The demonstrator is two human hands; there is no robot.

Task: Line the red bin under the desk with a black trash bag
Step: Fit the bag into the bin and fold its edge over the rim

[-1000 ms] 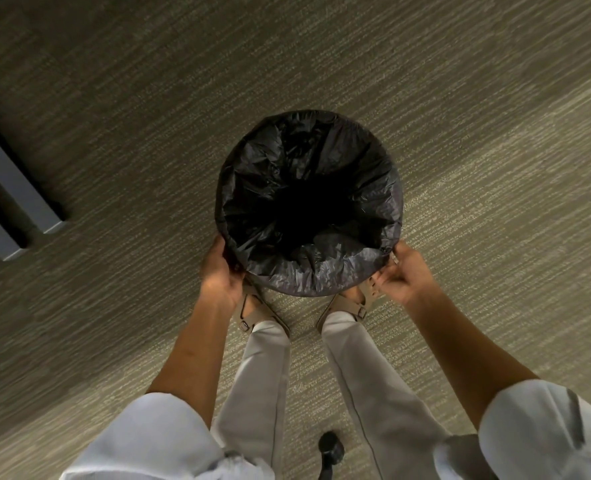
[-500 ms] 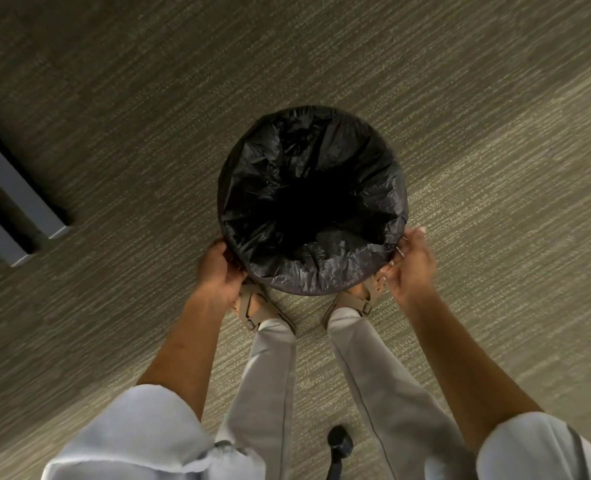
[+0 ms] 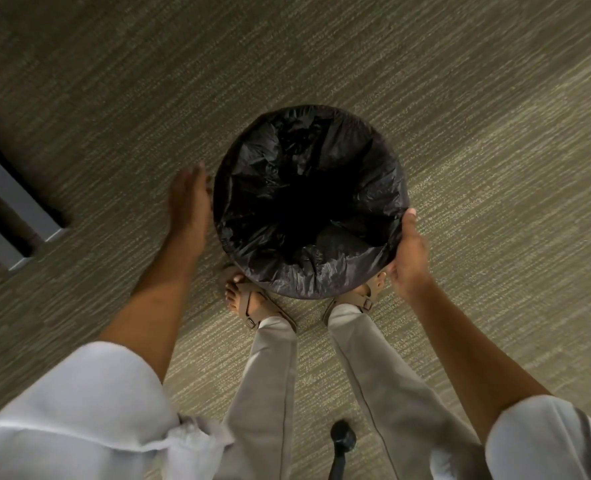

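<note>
Carpet (image 3: 460, 81): ribbed, olive-grey, covering the whole floor in view. Two grey bars (image 3: 13, 199) run in from the left edge, presumably desk framing. The receptacle stands on open carpet well to their right, not beneath anything, so the return under the desk is judged outstanding.

Bin with black trash bag (image 3: 308, 202): the bag fully covers the mouth and is folded over the rim all round; no red shows from above (the bin's colour cannot be confirmed in this view). The liner sags into a dark central hollow, with loose wrinkled film along the near edge. It stands directly in front of the person's sandalled feet (image 3: 252, 306).

Right hand (image 3: 408, 258): cupped against the right outer wall of the bin, thumb up along the rim, fingers wrapped out of sight; it appears to hold the bagged rim, though how firmly cannot be told.

Left hand (image 3: 188, 202): spread flat and blurred, just beside the left wall, gripping nothing; contact cannot be confirmed.

Risks, by judgement:
- With only one hand engaged, lifting or sliding could tip the bin toward the unsupported left side.
- Pressure or drag on the thin film at the rim could pull the fold off, dropping the liner inside.
- The feet are close against the base; a forward push could catch a toe or snag the overhanging film.
</note>
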